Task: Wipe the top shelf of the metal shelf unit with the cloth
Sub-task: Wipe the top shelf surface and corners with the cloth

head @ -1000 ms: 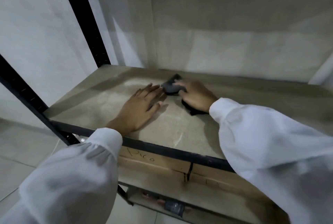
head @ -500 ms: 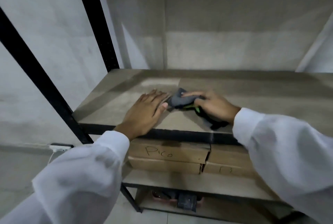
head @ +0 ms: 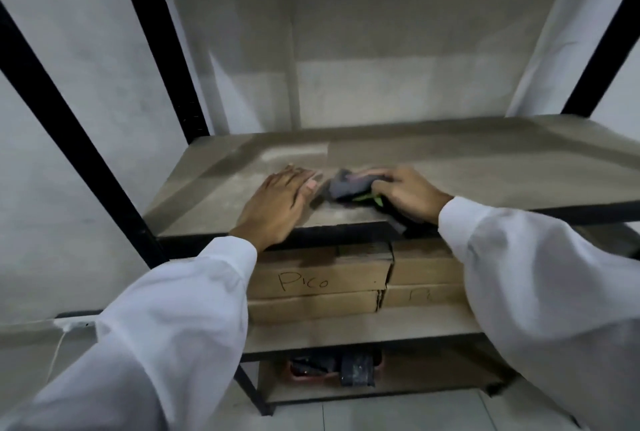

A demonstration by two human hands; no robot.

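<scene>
Head view: the cloth (head: 348, 186), a bunched dark grey wad with a green edge showing, lies on the top shelf (head: 485, 167) in its near part, left of the middle and close to the black front rail (head: 346, 231). The right hand (head: 410, 193) is on it, fingers (head: 375, 174) curled over the top of the wad and grasping it. The cloth sticks out to the left past those fingertips, and a dark tail of it runs back under the palm toward the rail. The bundle's long axis therefore runs roughly left to right, slightly toward the near edge.

The left hand (head: 277, 202) lies flat on the board just left of the cloth, fingers straight and released, holding nothing. Its thumb side is right beside the wad; whether they touch cannot be told through the blur.

The right hand is plainly the one placed to wipe. Most of the bare board stretches to the right and to the far side of the cloth, so the next stroke probably has to carry it that way, away from the left hand.

Below the rail sit stacked cardboard boxes (head: 318, 280), one marked "Pico".
</scene>
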